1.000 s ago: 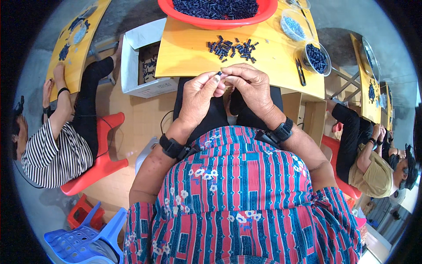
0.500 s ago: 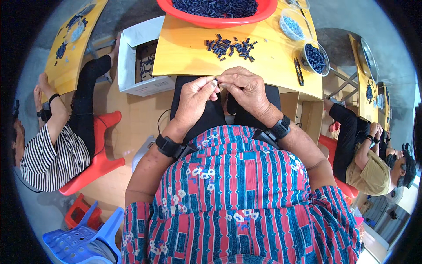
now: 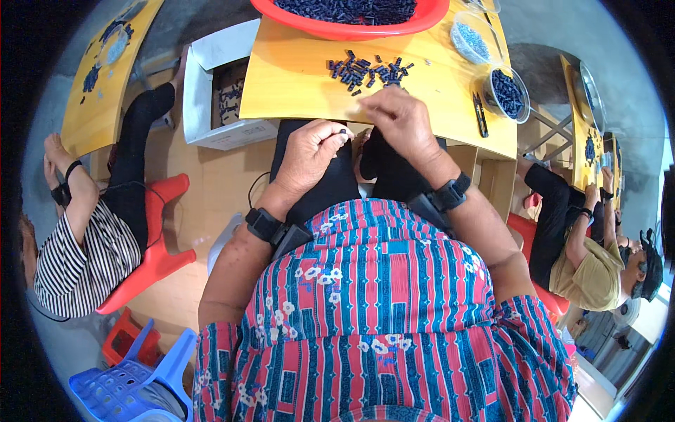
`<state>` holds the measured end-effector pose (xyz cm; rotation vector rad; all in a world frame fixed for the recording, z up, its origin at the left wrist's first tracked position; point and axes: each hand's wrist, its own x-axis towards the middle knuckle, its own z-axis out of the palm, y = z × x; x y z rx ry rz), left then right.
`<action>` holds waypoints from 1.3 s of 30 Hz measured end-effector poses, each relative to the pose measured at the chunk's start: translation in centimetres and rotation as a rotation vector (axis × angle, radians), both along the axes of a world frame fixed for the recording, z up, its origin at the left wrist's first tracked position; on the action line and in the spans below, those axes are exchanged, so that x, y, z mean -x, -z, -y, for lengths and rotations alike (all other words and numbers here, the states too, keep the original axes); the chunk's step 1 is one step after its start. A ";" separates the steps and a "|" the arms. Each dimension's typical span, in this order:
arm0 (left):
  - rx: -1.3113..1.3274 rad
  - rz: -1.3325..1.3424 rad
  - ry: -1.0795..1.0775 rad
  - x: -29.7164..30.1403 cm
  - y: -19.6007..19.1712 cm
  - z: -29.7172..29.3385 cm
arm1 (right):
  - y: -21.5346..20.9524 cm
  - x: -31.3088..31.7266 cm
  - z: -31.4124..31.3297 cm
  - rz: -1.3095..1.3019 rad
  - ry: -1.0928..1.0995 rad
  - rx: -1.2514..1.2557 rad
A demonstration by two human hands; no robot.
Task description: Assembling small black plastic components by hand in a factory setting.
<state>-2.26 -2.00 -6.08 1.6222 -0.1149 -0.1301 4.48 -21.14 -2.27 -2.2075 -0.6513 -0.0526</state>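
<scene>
Evidently, the left hand [image 3: 308, 156] pinches a dark piece [image 3: 343, 131] that slackening could drop; whether the right hand [image 3: 404, 125] grips anything is unclear.

Workshop: dark parts [image 3: 356, 71] across worktables [image 3: 295, 77]

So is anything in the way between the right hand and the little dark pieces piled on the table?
Nothing that I can see. The right hand is at the near edge of the yellow table, with the pile of dark pieces just beyond. The red basin sits past the pile.
</scene>
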 end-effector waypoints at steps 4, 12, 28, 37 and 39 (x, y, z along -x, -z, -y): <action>-0.035 0.005 0.029 -0.2 -0.1 -0.5 | 0.2 -1.9 -0.2 0.024 0.022 0.078; -0.016 0.034 0.066 -0.4 0.0 -0.7 | 1.2 -2.4 -1.2 0.115 0.034 0.249; 0.037 0.017 0.025 -0.4 0.3 -0.1 | 2.0 -0.5 1.0 0.272 -0.112 0.367; 0.027 -0.021 0.007 -0.6 0.6 0.4 | 1.9 -1.4 1.5 0.334 -0.209 0.297; 0.019 -0.021 0.012 -0.6 0.4 0.5 | 2.1 -1.5 1.8 0.333 -0.228 0.301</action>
